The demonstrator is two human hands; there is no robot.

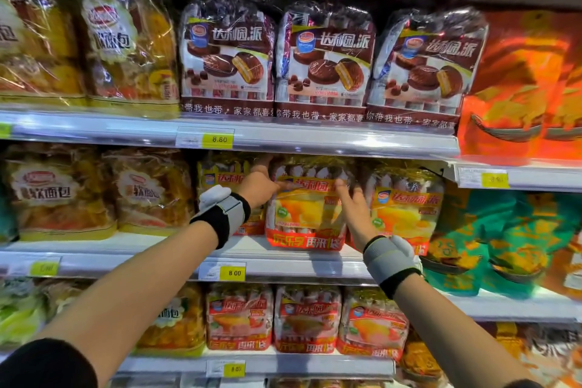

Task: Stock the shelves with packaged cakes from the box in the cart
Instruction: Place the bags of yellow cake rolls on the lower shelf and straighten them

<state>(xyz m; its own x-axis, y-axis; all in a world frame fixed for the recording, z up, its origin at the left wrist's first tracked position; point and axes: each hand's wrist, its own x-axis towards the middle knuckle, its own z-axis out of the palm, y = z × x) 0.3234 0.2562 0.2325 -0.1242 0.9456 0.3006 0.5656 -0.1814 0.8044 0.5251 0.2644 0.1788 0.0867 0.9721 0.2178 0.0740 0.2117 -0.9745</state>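
on the middle shelf – cake pack between both hands

yellow cake pack [304, 214] stands upright on the middle shelf [283, 264], between two like packs. left hand [258, 186] grips its upper left edge – right hand [352, 208] lies flat on its front, fingers straight.

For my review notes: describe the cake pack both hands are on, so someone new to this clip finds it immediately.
Start at the middle shelf, above the yellow 8.00 price tag. The yellow cake pack stands in the centre of a row of three alike. It alone has the left hand gripping its upper left corner and the right hand flat against its right side.
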